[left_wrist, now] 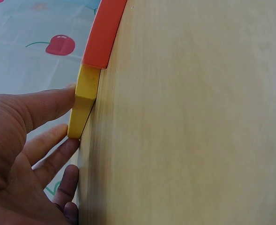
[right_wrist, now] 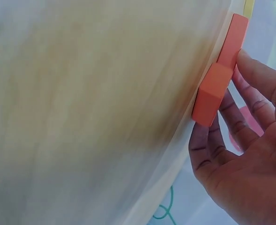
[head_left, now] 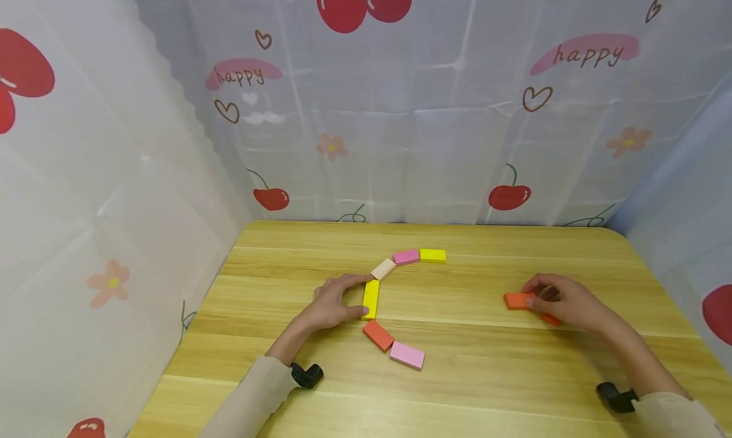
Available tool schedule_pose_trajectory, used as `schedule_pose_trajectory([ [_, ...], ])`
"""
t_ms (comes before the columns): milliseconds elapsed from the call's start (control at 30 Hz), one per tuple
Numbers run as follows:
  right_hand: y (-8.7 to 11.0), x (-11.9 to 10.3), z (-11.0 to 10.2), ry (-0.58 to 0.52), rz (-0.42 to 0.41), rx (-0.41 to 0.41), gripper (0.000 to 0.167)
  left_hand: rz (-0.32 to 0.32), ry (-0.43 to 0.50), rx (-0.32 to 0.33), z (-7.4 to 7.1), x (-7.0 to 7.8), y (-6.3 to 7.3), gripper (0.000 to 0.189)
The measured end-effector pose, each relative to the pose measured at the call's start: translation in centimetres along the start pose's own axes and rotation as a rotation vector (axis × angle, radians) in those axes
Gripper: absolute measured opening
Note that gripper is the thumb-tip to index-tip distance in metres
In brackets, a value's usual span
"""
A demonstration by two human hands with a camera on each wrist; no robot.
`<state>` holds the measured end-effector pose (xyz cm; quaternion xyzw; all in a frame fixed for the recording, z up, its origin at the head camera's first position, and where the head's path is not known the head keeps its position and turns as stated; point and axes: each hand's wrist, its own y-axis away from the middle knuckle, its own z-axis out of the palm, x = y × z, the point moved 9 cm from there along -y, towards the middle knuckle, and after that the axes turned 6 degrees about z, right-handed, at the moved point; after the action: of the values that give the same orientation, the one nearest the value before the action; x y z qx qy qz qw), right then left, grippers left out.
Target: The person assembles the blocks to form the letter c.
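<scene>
My left hand (head_left: 332,303) lies at the yellow block (head_left: 371,299), pinching it lengthwise, thumb at the near end and index finger at the far end. That block is part of a curved row, between a plain wooden block (head_left: 384,269) and a red block (head_left: 378,335). Over on the right, my right hand (head_left: 572,303) pinches an orange block (head_left: 516,301) between thumb and fingers. A second orange block (head_left: 551,320) lies under that hand, partly covered. In the right wrist view this nearer orange block (right_wrist: 210,96) meets the end of the pinched one.
The row's far end has a pink block (head_left: 406,257) and another yellow block (head_left: 433,256). A light pink block (head_left: 407,355) ends it nearest me. All lie flat on the wooden table (head_left: 457,393). A patterned curtain (head_left: 446,158) hangs behind the table and along both sides.
</scene>
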<state>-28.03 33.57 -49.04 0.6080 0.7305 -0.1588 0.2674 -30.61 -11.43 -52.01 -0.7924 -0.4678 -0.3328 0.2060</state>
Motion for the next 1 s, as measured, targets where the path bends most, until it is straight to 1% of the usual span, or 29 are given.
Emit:
schedule_pose_trajectory([
  [267,0.8,-1.6,0.5,0.033,-0.052,0.014,0.011,-0.002,-0.007,-0.003,0.0,0.1,0.1,0.065],
  [500,1.3,-2.6,0.9,0.083,-0.062,0.014,0.013,0.002,-0.007,-0.002,0.0,0.2,0.1,0.065],
  [667,1.5,-3.4,1.1,0.115,-0.085,0.031,0.011,0.008,-0.005,-0.002,-0.1,0.2,0.1,0.065],
  [867,1.7,-3.7,1.7,0.127,-0.07,0.039,0.012,0.01,-0.001,0.006,-0.1,0.3,0.1,0.065],
  [1000,1.8,-4.1,2.1,0.121,-0.067,0.034,0.012,0.001,-0.006,-0.002,0.0,0.2,0.1,0.065],
])
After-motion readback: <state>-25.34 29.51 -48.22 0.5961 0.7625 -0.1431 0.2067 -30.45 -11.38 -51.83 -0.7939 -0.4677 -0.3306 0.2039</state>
